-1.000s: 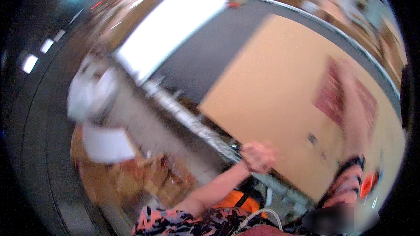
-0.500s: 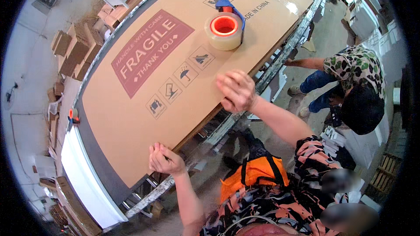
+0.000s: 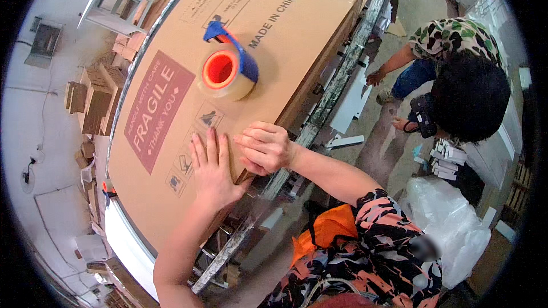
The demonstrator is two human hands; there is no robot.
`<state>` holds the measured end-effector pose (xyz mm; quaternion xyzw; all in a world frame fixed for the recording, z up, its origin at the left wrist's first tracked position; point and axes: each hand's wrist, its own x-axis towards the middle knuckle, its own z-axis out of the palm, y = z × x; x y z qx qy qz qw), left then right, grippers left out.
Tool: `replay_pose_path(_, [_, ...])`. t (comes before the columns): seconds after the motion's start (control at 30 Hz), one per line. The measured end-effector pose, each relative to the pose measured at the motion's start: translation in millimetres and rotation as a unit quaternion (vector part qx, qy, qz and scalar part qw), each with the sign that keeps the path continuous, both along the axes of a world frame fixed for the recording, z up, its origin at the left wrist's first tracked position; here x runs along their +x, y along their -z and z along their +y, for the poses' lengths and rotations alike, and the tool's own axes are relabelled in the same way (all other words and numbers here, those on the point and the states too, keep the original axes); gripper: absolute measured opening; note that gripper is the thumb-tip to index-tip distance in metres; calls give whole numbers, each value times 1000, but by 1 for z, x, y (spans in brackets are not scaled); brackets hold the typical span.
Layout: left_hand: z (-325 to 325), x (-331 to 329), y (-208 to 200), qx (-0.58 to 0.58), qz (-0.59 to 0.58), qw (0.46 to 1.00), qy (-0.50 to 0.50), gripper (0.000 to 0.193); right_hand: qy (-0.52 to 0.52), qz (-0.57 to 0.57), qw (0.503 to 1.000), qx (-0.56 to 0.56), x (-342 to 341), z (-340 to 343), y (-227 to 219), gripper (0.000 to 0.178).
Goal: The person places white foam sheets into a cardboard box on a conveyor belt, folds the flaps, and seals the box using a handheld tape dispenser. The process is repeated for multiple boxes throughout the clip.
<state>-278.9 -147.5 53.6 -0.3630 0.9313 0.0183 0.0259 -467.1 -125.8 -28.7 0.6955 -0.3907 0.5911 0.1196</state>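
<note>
A large flat cardboard box point(image 3: 171, 228) with a dark red printed panel point(image 3: 159, 111) and handling symbols lies in front of me. My left hand point(image 3: 212, 170) rests flat on its top near the close edge, fingers stretched out. Just right of it, my right hand point(image 3: 265, 147) is closed with curled fingers at the same edge; whatever the fingers may hold is hidden. Beyond both hands, a roll of clear tape point(image 3: 229, 88) with an orange core stands on the box, fitted with a blue dispenser point(image 3: 244, 60).
A worn metal rail point(image 3: 337, 88) runs along the box's near side. To the right, a co-worker in a camouflage shirt point(image 3: 456, 37) crouches beside white pieces on the floor. Clear plastic wrap point(image 3: 442, 225) lies close by. Stacked cartons point(image 3: 94, 100) and a white frame stand at the left.
My left hand has moved right and away from me, and has opened flat on the box. My right hand has shifted left and nearer. The co-worker's pose has changed.
</note>
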Motion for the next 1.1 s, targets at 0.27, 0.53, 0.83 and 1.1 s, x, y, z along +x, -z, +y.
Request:
replay_pose_path(0.27, [1, 0, -8, 34, -38, 999, -5, 110, 170, -122, 978, -14, -139, -70, 3, 18])
replay_pose_path(0.53, [-13, 3, -2, 24, -29, 999, -8, 109, 201, -70, 956, 201, -119, -68, -45, 10])
replay_pose_path(0.83, [-17, 2, -5, 39, -20, 999, -15, 101, 446, 73, 875, 174, -207, -182, -163, 75])
replay_pose_path(1.1, [-14, 11, 2, 42, 24, 999, -23, 97, 366, 146, 666, 634, -235, -225, -82, 95])
